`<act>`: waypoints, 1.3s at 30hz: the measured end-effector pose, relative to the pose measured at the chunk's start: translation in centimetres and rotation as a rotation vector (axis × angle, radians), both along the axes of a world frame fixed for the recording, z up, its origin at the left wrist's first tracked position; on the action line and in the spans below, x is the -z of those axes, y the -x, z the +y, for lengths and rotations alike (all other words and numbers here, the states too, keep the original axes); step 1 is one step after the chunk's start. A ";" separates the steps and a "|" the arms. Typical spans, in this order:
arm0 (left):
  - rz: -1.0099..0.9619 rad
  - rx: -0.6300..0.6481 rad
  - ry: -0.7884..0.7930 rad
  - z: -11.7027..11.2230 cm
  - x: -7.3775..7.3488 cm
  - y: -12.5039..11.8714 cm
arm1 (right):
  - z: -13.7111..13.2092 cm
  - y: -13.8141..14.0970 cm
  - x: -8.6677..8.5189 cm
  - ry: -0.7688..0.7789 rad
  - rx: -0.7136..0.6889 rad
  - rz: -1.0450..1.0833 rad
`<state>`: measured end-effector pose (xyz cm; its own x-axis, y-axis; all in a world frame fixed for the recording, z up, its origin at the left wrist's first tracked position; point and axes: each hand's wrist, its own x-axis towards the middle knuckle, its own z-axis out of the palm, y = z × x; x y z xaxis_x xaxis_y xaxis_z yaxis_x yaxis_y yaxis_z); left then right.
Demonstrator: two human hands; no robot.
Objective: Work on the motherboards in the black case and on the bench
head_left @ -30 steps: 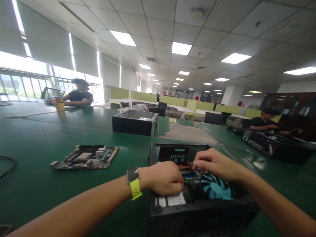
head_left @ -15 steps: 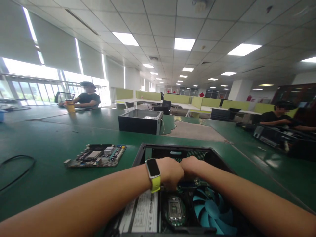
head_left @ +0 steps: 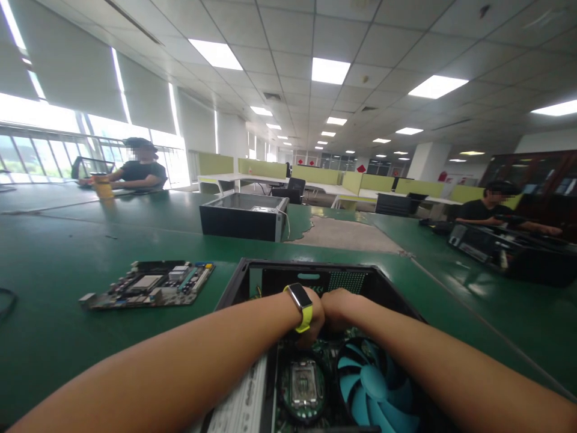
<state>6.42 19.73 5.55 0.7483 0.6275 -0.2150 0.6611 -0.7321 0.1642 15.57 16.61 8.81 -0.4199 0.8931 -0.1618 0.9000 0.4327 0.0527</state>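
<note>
Both hands reach into an open black computer case. My left hand, with a watch on a yellow-green strap at its wrist, bends down over the board inside. My right hand is beside it, touching or nearly so. Both look closed, fingers curled downward; fingertips and anything in them are hidden behind the hands. Nearer to me in the case are a blue-bladed fan and a round black part with a square metal socket-like centre. A pale labelled unit lies along the left side, partly under my left forearm.
A loose motherboard lies on the green table to the left. Another case stands ahead, near a bare patch in the table covering. Two people sit farther off, one by another case at right.
The view has shifted, so the table things appear farther left. My left hand has turned and bent lower into the case, its watch tilting right. My right hand stays at nearly the same spot.
</note>
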 end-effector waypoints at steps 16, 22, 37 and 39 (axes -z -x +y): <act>0.503 0.072 0.270 -0.5 -4.0 1.0 | 0.1 0.0 -3.1 0.232 -0.057 -0.339; 0.534 0.082 0.304 -0.9 -4.1 0.8 | 0.3 -0.1 -2.4 0.312 -0.025 -0.343; 0.595 0.053 0.287 -1.7 -3.1 0.5 | 0.8 0.0 -1.2 0.267 -0.025 -0.357; 0.574 0.054 0.275 -1.8 -3.1 0.5 | 0.8 0.0 -1.2 0.259 -0.024 -0.364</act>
<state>5.91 17.96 8.64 0.4951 0.4573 -0.7388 0.6631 -0.7483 -0.0188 15.60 17.36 9.98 -0.3140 0.7945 -0.5198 0.8326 0.4935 0.2515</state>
